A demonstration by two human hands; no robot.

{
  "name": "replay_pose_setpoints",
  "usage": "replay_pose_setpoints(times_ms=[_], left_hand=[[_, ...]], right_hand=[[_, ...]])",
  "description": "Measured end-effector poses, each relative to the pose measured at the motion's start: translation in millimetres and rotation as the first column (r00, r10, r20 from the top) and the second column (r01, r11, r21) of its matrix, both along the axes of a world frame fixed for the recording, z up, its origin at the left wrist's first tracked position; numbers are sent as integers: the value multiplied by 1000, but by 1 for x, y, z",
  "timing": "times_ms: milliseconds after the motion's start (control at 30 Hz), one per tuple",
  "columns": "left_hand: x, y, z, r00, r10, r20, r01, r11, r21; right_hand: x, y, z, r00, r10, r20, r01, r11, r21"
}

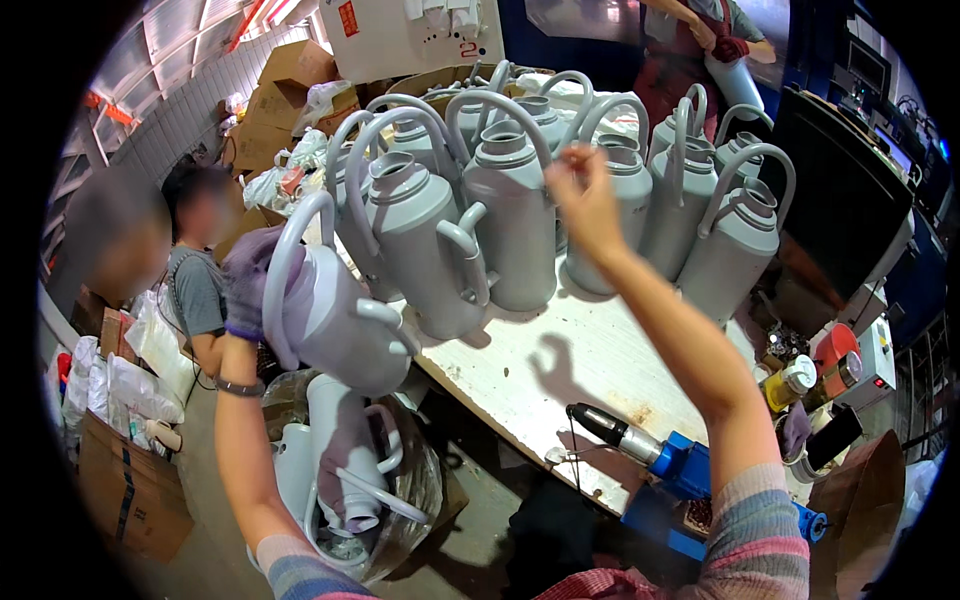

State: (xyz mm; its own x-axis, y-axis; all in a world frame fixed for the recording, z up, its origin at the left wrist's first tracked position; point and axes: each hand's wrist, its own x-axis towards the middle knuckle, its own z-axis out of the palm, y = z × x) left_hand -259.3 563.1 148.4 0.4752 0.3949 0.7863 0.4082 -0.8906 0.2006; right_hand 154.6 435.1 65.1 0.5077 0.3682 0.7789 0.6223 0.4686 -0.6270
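My left hand (258, 280), in a purple-grey knitted glove, grips a grey plastic thermos jug body (345, 325) by its upper end and large loop handle. That jug is tilted in the air off the table's left edge, above an open bag-lined box. My bare right hand (582, 190) is raised over the table, beside the necks and handles of the standing jugs. Its fingers are curled together; whether something small is between them is not visible. Several matching grey jug bodies (510, 220) stand upright with open necks on the white table (500, 380).
A black-nosed power tool (610, 428) in a blue mount (685, 465) lies at the table's near edge. Below left, the lined box (425, 480) holds more grey jugs. Two people (195, 290) are at left; another person (690, 60) holds a jug body at the back. Cartons (135, 485) stand on the floor.
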Motion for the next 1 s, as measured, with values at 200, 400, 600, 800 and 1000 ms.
replay_pose_setpoints(times_ms=[200,400,600,800,1000], left_hand=[[50,-64,26,977,-204,-67,197,975,-107],[112,-57,9,962,-268,-46,272,955,116],[126,-9,-13,995,-98,-11,98,989,115],[120,26,-24,776,-169,608,-31,952,303],[111,-244,-100,494,-303,815,811,497,-307]], right_hand=[[152,47,59,731,259,-632,-332,943,3],[136,0,88,649,163,-743,-207,978,34],[93,-130,143,601,318,-733,-496,868,-30],[52,-335,193,639,534,-554,-630,776,21],[14,-504,168,317,803,-505,-658,569,492]])
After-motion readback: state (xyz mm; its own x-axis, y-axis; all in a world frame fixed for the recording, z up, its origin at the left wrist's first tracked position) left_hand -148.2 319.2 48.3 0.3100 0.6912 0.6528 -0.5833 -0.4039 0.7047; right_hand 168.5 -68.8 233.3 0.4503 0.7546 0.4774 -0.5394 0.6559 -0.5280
